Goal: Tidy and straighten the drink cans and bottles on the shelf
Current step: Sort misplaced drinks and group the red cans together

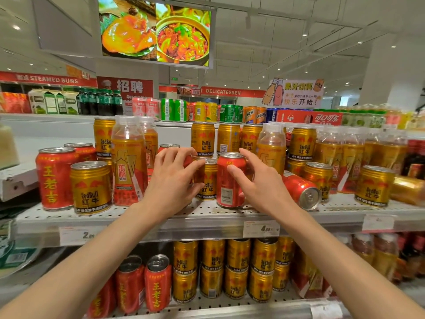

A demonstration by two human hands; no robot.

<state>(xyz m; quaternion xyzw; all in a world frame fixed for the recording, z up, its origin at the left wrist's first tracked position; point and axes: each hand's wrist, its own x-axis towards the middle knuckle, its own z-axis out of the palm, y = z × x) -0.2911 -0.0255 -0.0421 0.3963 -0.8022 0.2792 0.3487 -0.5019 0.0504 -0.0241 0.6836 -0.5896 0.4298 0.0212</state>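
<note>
On the white perforated metal shelf (230, 214), the left hand (171, 180) curls round a short gold Red Bull can (208, 180); the right hand (257, 183) cups a tall red herbal-tea can (230, 180) beside it. Keep both upright and turn the labels forward. Just right, a toppled red can (301, 189) crowds them. Behind stand clear orange drink bottles (128, 157).
</note>
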